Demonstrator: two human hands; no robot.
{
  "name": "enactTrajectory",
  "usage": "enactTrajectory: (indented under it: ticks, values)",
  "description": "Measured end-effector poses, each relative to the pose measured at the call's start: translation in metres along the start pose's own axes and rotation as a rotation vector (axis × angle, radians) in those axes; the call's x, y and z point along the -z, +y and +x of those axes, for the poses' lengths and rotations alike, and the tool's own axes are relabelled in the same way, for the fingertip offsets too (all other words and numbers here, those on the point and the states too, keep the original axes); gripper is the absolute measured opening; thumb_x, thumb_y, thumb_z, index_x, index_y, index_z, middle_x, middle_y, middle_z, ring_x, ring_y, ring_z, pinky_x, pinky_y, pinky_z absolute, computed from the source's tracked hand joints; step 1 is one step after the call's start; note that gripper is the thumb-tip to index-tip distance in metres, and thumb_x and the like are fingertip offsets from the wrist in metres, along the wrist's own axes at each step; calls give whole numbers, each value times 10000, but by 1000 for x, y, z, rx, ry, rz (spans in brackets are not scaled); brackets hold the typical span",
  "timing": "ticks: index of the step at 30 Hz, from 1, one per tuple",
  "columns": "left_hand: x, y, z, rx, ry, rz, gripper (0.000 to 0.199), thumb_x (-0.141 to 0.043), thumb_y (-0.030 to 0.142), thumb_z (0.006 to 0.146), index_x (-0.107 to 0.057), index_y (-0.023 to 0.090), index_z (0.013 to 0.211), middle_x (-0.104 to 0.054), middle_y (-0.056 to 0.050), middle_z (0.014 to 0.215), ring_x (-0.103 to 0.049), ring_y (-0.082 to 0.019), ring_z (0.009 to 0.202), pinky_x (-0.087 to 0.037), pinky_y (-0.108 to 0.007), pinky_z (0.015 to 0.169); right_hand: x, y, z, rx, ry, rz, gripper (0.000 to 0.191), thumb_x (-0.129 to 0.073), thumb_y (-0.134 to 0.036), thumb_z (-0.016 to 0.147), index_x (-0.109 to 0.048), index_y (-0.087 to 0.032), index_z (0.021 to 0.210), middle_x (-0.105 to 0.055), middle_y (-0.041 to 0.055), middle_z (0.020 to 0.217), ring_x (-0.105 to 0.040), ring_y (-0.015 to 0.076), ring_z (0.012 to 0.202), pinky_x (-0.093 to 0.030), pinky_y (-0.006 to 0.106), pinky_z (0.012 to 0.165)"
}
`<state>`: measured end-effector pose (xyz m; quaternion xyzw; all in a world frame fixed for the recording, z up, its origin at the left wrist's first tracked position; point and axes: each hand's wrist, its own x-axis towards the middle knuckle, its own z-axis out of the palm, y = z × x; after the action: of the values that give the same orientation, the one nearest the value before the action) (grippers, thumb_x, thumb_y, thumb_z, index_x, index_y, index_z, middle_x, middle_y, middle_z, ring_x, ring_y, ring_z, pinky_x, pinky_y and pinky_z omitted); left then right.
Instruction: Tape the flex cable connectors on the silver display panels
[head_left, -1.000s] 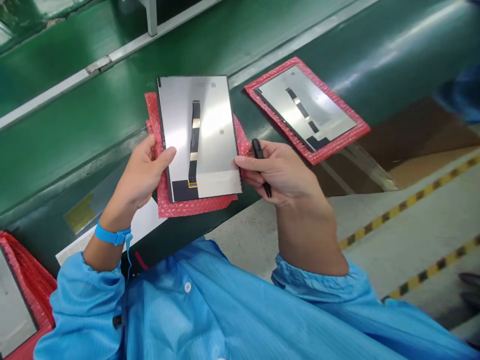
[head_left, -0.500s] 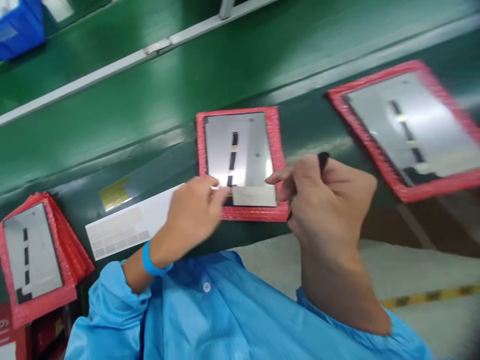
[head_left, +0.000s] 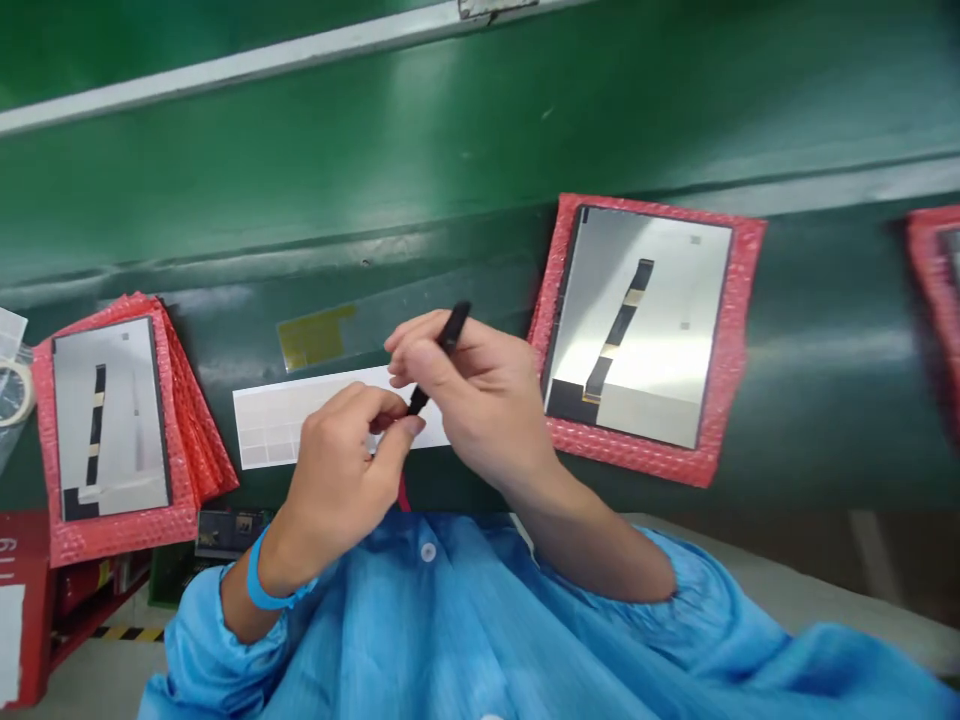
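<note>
1. Panel, now released, on red bubble wrap to my right.
2. Pen, clamped in my right hand; my left hand, fingertips together, pinches its end. Panel work apparently paused.

The table was dark green, with a dull sheen. Red bubble wrap lay on it toward 3 o'clock, and a second piece farther out there. Between 8 and 9 o'clock lay white paper; just beyond, toward 10, a clear sheet. A fanned red pile rested near 9.
</note>
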<state>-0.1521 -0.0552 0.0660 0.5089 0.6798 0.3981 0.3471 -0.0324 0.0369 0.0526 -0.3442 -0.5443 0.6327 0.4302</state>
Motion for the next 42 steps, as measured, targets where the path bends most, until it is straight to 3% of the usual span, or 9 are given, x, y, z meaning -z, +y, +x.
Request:
enactTrajectory:
  ticks: [3,8,10,13,15,19,26,36,42]
  values:
    - [12,-12,7,-51,40,122,148,-668,200,999,-630,239,861,-697,4,858,-640,-177,818,-471,-338,767,11,-1,19,-76,-147,-129,438,-944,-598,811,-748,-209,761,-672,-7,700,-594,129,629,-470,250,565]
    - [22,-31,37,-140,24,240,131,-641,211,1053,-679,214,928,-699,-3,881,-654,-182,845,-473,-332,790,24,10,61,-131,-315,-57,436,-982,-598,752,-802,-207,822,-772,26,775,-734,169,698,-616,286,661]
    - [21,-42,52,-145,64,338,111,-626,211,1068,-736,193,1061,-736,-40,992,-671,-217,935,-503,-356,864,23,26,79,-70,-223,-56,426,-980,-585,769,-788,-212,844,-782,19,792,-753,157,700,-632,260,650]
    - [14,-60,67,-94,172,554,302,-631,210,1066,-724,137,1344,-726,-135,1243,-635,-306,1133,-520,-444,1010,20,58,101,-7,-30,-89,507,-966,-666,743,-739,-226,852,-786,9,793,-766,148,703,-617,212,582]
    - [7,-68,71,-60,190,665,379,-642,213,1056,-698,109,1416,-684,-181,1321,-596,-351,1195,-522,-491,1040,19,75,109,-11,17,-111,568,-945,-732,714,-716,-234,865,-786,7,791,-769,154,691,-614,211,548]
    - [-3,-74,70,-80,199,743,378,-672,208,1031,-719,98,1390,-647,-213,1336,-568,-380,1216,-532,-515,1027,21,88,111,21,25,-175,516,-901,-711,805,-704,-245,907,-787,5,823,-777,158,713,-623,215,548]
    - [-4,-75,69,-111,241,694,371,-694,177,1008,-740,95,1367,-645,-214,1323,-575,-368,1183,-536,-521,1022,23,82,107,41,20,-226,342,-887,-530,919,-701,-244,927,-789,-2,856,-776,146,738,-620,203,574]
    - [-3,-77,72,-100,263,641,412,-765,179,970,-733,130,1378,-648,-177,1316,-577,-334,1180,-515,-485,1039,25,78,116,-29,-40,-283,301,-881,-468,942,-683,-242,929,-767,-2,878,-750,149,737,-611,224,584]
    - [1,-79,72,-106,243,618,417,-764,204,974,-736,139,1385,-628,-162,1310,-567,-303,1142,-505,-468,1058,21,90,114,74,-4,-248,356,-847,-553,953,-659,-253,918,-741,-9,852,-724,138,684,-607,246,598]
